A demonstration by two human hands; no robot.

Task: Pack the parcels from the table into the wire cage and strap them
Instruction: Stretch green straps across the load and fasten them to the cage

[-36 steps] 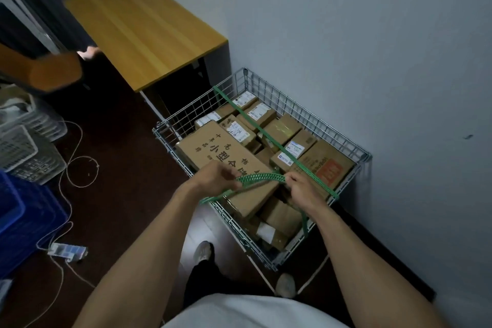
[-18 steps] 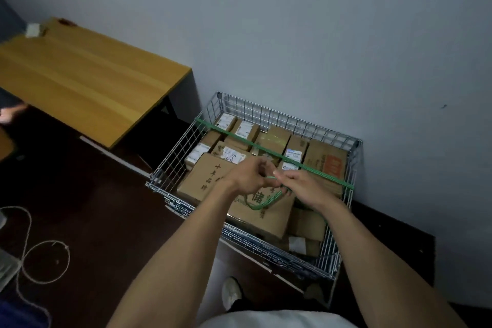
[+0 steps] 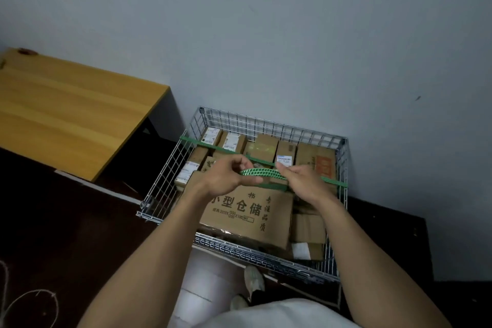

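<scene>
I am holding a short length of the green strap [image 3: 259, 172] between my two hands, above the middle of the wire cage [image 3: 266, 126]. My left hand [image 3: 226, 177] is curling its fingers round the left end, and my right hand [image 3: 303, 184] is pinching the right end between thumb and fingertips, so both hands are closed on the strap and on nothing else. The piece is bending in a low arch between them, which is telling me that it is thin, flat and springy: rather stiff along its length, easy to fold, and very light. I am judging that it is smooth plastic and may be slipping through my fingers when I am pulling, so I am thinking it is better to take it close to the ends and wrap it a little round a finger, not only to pinch it flat. Another green band [image 3: 205, 144] is lying tight across the cage from the left rim to the right rim, over the parcels [image 3: 266, 145]. The parcels are sitting inside the cage, packed closely, with a big box [image 3: 247, 217] with printed characters on top, near me. They are cardboard, so I am expecting that a strap pulled too hard may be cutting into their edges. The wooden table [image 3: 66, 109] is standing at my left, near the cage.
</scene>
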